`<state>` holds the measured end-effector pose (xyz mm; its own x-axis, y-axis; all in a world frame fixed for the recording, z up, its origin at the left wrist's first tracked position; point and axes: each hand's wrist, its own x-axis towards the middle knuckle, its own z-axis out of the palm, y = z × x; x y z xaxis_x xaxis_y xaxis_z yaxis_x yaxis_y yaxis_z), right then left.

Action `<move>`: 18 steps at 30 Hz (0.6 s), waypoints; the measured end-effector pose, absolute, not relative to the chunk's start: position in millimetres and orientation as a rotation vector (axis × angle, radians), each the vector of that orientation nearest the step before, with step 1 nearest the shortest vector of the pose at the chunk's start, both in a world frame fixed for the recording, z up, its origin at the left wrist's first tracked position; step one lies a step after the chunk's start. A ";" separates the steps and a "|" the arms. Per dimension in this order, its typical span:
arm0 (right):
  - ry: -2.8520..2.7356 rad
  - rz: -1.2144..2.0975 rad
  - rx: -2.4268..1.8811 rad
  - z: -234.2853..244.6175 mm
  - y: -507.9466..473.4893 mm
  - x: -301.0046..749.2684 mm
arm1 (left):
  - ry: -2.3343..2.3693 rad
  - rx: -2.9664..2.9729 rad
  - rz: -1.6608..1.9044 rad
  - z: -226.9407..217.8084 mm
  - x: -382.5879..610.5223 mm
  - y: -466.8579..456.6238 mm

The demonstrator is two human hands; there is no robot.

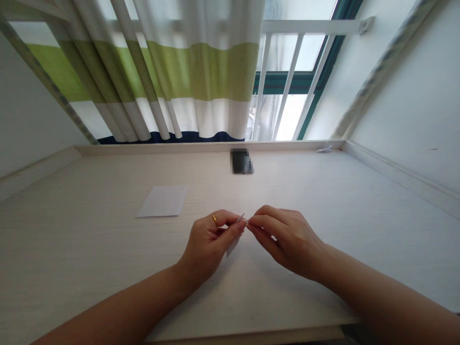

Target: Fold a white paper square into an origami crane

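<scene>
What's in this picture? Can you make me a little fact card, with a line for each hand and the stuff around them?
Left hand: pinches a thin white piece; gold ring on one finger
Right hand: fingertips together, close against the left ones; too small to tell what they pinch
Surface: pale, wide
On it: flat white sheet, left of the hands; dark pixelated thing, farther back; small white scrap, near the back right corner
Behind: white-and-green curtain; white bars before a window
</scene>
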<state>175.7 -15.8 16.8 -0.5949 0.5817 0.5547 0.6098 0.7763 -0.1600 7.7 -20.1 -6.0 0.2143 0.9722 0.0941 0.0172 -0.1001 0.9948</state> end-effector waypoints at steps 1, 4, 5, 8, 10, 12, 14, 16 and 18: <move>-2.361 -0.049 -0.882 16.7 -16.0 175.7 | 1.015 1.396 1.104 -5.3 7.9 -20.3; -2.331 0.008 -0.870 16.2 -16.5 175.4 | 1.011 1.422 1.115 -3.7 8.7 -21.0; -2.318 0.035 -0.868 16.0 -16.7 175.3 | 1.015 1.438 1.122 -3.4 8.9 -21.3; -2.259 0.145 -0.864 15.4 -17.4 174.1 | 1.030 1.498 1.158 -3.5 9.5 -21.8; -2.204 0.247 -0.863 15.3 -18.3 172.6 | 1.029 1.526 1.180 -4.1 9.7 -21.7; -2.141 0.359 -0.876 15.8 -19.4 170.5 | 1.023 1.539 1.196 -4.7 9.8 -21.6; -2.080 0.463 -0.905 16.9 -20.4 168.3 | 1.003 1.554 1.212 -5.2 9.6 -21.5; -2.021 0.568 -0.949 18.3 -20.8 166.6 | 0.975 1.573 1.238 -6.0 9.4 -21.5; -1.970 0.698 -1.006 20.1 -20.4 165.9 | 0.953 1.572 1.263 -7.2 9.3 -21.6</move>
